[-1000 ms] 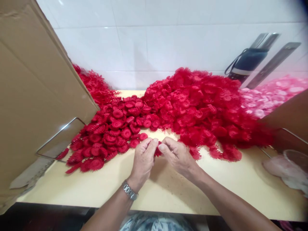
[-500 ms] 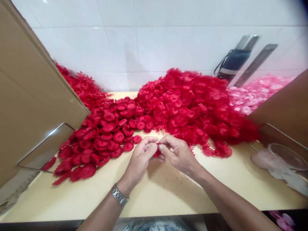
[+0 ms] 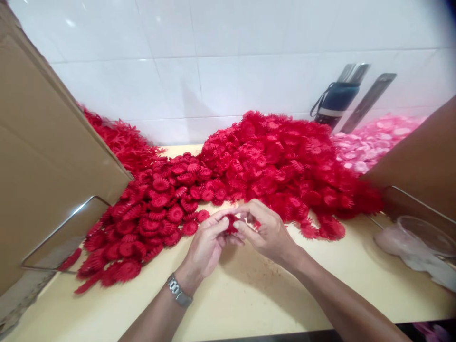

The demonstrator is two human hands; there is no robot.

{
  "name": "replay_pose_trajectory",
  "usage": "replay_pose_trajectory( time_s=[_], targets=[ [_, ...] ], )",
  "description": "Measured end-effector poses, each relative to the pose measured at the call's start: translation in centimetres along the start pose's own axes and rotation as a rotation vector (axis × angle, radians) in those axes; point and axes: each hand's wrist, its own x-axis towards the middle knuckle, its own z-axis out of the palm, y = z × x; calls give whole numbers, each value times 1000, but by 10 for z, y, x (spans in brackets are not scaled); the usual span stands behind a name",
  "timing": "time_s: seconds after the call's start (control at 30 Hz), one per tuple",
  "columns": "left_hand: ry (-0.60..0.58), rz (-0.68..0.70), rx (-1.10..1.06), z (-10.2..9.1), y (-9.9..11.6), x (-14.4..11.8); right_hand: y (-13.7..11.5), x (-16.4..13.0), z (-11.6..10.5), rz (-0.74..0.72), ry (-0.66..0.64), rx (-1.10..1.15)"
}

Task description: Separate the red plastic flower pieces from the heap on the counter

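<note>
The red plastic flower piece [image 3: 231, 223] sits pinched between the fingertips of the left hand [image 3: 206, 244] and right hand [image 3: 265, 232] above the bench [image 3: 249, 294] middle — both closed on it; best kept squarely aligned, pressed gently, clear of the red pile [image 3: 278, 166].

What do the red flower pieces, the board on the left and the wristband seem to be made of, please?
Red flower pieces: probably moulded plastic, judging by their uniform ribbed petals and slight sheen. Board: corrugated cardboard, matte brown, creased. Wristband on the left hand: seemingly metal, with shiny silver links.
</note>
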Motion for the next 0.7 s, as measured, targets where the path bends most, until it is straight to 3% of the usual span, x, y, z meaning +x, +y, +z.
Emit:
replay_pose_trajectory(
  time_s=[0.1, 0.2, 0.3, 0.57, 0.7],
  targets=[
    [35, -8, -4, 0, -4, 1, 4, -1, 5, -108, -30, -88],
    [15, -10, 15, 0, -6, 0, 9, -2, 10, -124, -85, -156],
    [-21, -47, 56, 0, -6, -1, 14, -4, 15, -131, -46, -179],
    [73, -52, 137, 8, -8, 1, 13, -7, 21, 60, 69, -207],
    [127, -56, 178, 10, -9, 2, 12, -1, 11, 72, 173, -211]
  ],
)
